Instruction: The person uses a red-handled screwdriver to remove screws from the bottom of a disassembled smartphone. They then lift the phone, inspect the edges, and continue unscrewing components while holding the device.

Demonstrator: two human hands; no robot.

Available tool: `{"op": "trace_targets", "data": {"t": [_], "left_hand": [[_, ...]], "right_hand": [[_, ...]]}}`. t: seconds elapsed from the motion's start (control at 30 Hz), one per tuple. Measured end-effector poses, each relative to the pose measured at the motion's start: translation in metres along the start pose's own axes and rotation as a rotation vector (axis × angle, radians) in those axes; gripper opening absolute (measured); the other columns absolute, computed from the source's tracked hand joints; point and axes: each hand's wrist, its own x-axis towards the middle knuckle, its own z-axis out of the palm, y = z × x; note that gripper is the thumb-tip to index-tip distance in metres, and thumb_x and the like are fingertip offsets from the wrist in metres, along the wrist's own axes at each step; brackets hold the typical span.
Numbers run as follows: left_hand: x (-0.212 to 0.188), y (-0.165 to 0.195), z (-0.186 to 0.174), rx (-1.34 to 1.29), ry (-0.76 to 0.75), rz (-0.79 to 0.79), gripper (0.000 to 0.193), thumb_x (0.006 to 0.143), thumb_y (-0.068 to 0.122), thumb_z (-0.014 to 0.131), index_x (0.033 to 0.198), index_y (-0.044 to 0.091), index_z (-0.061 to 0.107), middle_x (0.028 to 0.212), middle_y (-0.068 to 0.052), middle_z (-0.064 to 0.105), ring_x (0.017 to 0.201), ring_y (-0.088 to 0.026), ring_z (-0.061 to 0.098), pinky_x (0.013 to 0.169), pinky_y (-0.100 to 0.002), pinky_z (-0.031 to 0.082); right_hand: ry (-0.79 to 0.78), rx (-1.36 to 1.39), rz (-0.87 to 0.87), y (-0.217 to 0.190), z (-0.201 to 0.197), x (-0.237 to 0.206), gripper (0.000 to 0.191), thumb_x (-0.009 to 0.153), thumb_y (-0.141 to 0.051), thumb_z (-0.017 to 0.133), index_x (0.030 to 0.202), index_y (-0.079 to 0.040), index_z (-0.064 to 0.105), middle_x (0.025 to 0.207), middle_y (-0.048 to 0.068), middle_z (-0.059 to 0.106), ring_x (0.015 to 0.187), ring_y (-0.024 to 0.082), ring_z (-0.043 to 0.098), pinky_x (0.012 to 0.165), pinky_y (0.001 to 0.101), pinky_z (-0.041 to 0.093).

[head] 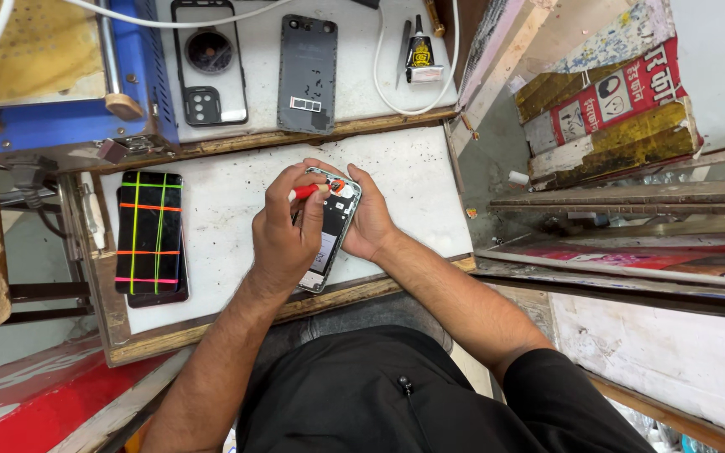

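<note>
Opened phone [330, 228] at centre of white worktop [228, 210], back off, insides showing; lying tilted, top end toward 1 o'clock, bottom end near the worktop's front edge at 6 o'clock. Left hand [285, 231] over the phone's left half, fingers curled tight round a red-handled tool [305, 192], tip aimed at the phone's top end near 12 o'clock; tip itself too small to tell. Right hand [368, 220] cupped along the phone's right edge at 3 o'clock, fingers half closed against the frame, thumb at the top corner; steadying, not lifting.

Phone bound with coloured bands [150, 235] at 9 o'clock, well apart. Black back case [208, 61] and grey back cover [307, 73] at 11 and 12 o'clock on the far shelf; glue tube [418, 55] at 1 o'clock; blue machine [60, 75] at 10 o'clock; white cable [383, 71] looping by the glue.

Risks, as judged: tool slipping off a small part and scratching the board, if pressed at a slant; phone skating toward the front edge if right-hand grip slackens; loose small parts lost on the speckled worktop; left hand hiding the work spot, so easy to misplace the tip.
</note>
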Motion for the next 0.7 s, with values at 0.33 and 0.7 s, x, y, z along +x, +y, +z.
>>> {"op": "trace_targets", "data": {"t": [0.33,0.7], "left_hand": [[0.013,0.011,-0.004,0.253,-0.122,0.196,0.034,0.107,0.003,0.061,0.135,0.011,0.045,0.120,-0.009,0.069,0.109,-0.028,0.072,0.086,-0.038,0.064],[0.038,0.026,0.013,0.477,-0.359,0.129,0.045,0.092,0.004,0.065,0.137,0.009,0.061,0.106,-0.013,0.070,0.088,-0.024,0.073,0.058,-0.033,0.061]], "right_hand": [[0.069,-0.108,0.036,0.000,0.004,0.001,0.062,0.106,-0.047,0.026,0.150,-0.010,0.049,0.127,0.014,0.063,0.118,0.023,0.064,0.101,0.0413,0.059],[0.071,-0.100,0.006,0.001,0.010,0.001,0.067,0.106,-0.059,0.034,0.148,-0.009,0.049,0.131,0.017,0.060,0.126,0.025,0.058,0.108,0.0446,0.052]]}}
